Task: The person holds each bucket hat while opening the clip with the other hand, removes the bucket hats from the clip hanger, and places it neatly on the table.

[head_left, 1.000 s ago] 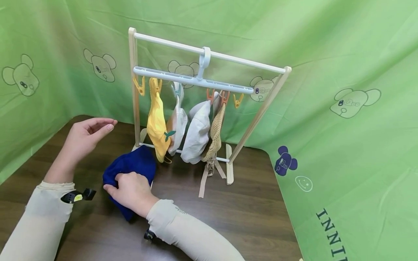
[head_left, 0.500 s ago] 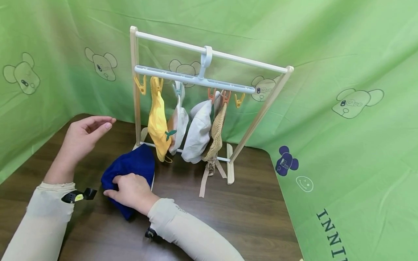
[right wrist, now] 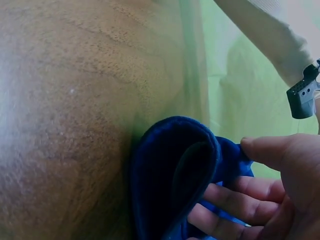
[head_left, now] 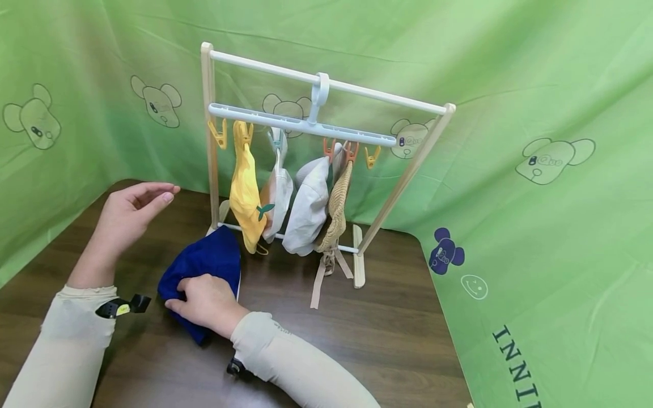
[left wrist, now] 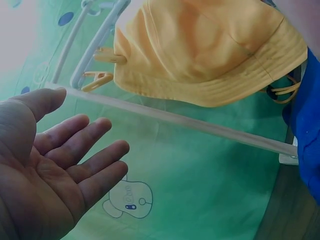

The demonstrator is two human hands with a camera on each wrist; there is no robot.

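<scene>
A dark blue cloth hat (head_left: pixel 219 249) is at the left of the wooden table, before the rack's left foot. My right hand (head_left: pixel 208 300) grips it from above; the right wrist view has the thumb and curled fingers on the fabric, beside a folded-over brim (right wrist: pixel 175 130). My left hand (head_left: pixel 130 212) hovers to the left of the rack, fingers loosely bent and holding nothing. In the left wrist view its palm (left wrist: pixel 55 185) faces up, apart from a yellow bucket hat (left wrist: pixel 200 50) that hangs from a yellow clip (left wrist: pixel 110 55).
A small wood-and-white rack (head_left: pixel 408 175) carries a pale blue clip hanger (head_left: pixel 265 119). White hats (head_left: pixel 308 209) and a tan knitted hat (head_left: pixel 338 209) with ribbons hang from it. Yellow clips at its left end (head_left: pixel 218 135) and right end (head_left: pixel 372 157) hold nothing. Green printed cloth (head_left: pixel 535 102) encloses the table.
The blue hat has shifted very slightly left under my right hand, which keeps its grip. My left hand stays nearly still, and the hanging hats have not moved.
</scene>
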